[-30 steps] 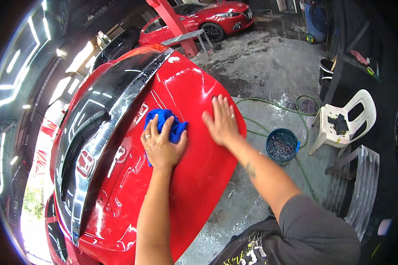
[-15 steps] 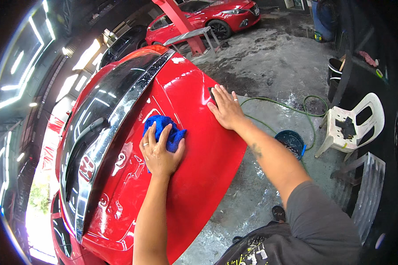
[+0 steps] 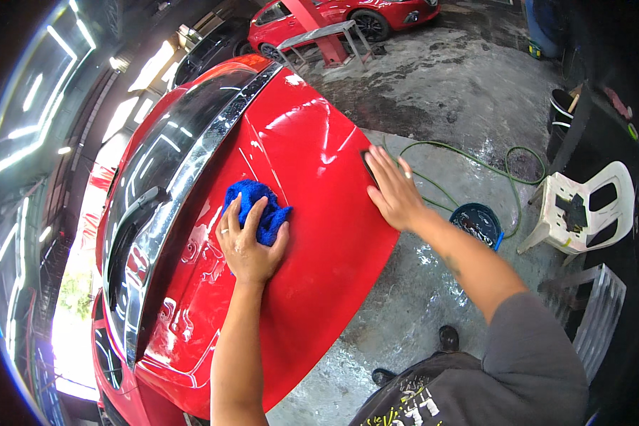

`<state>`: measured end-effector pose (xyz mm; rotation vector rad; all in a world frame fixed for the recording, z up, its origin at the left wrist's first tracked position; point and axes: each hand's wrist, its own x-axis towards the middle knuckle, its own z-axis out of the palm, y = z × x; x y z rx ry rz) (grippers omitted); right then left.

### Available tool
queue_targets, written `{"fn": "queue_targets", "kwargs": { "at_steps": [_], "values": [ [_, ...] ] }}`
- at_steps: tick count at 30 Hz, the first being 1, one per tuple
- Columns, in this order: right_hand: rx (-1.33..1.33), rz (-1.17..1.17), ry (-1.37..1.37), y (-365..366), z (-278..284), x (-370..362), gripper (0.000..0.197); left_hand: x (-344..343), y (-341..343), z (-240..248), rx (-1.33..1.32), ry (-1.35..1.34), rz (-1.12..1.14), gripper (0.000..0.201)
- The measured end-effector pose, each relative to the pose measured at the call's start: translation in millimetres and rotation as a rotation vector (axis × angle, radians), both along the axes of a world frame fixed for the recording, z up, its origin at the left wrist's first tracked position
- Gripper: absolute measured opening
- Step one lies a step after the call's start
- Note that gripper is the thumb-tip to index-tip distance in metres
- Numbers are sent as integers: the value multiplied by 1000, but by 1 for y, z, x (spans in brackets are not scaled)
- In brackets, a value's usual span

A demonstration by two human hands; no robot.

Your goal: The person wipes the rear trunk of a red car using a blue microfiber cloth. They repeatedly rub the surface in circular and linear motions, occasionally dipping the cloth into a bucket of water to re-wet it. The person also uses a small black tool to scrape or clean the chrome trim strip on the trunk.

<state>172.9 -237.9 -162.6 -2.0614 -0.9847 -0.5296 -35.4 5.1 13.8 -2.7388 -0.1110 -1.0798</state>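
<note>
A glossy red car panel (image 3: 312, 263) spreads out before me, with wet streaks on its left part. My left hand (image 3: 250, 245) presses a bunched blue cloth (image 3: 270, 226) against the middle of the panel, its fingers curled over it. At the panel's right edge my right hand (image 3: 394, 186) lies with the fingers stretched and close together. Beneath those fingers a small dark flat piece (image 3: 368, 164) shows, mostly covered by the hand.
Left of the panel are a chrome strip (image 3: 192, 153), dark glass and a wiper (image 3: 142, 202). A round dark basin (image 3: 476, 220), a green hose (image 3: 468, 153), a white plastic chair (image 3: 582, 206) and a grey bench (image 3: 598, 312) stand on the right. A red car (image 3: 397, 10) is farther back.
My right hand has slid outward and slightly down along the panel's right edge with the dark piece. My left hand stays on the cloth at nearly the same spot. The view has shifted.
</note>
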Motion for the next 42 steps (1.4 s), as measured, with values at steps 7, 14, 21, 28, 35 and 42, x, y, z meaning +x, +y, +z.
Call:
{"fn": "queue_targets", "kwargs": {
  "at_steps": [7, 14, 21, 28, 35, 42],
  "values": [
    [-92, -60, -10, 25, 54, 54, 72, 3, -2, 0, 35, 23, 14, 60],
    [37, -160, 64, 22, 14, -7, 83, 4, -3, -1, 38, -9, -15, 59],
    [116, -97, 253, 43, -15, -219, 99, -2, 0, -4, 30, -20, -8, 58],
    [146, -395, 520, 28, -1, -111, 97, 4, 0, -6, 31, -40, -72, 59],
    [-130, -239, 429, 51, -21, -292, 104, -6, 10, -8, 51, -43, -34, 60],
    [14, -497, 458, 39, -14, -158, 97, 1, 4, -5, 61, -43, -61, 60]
  ]
}}
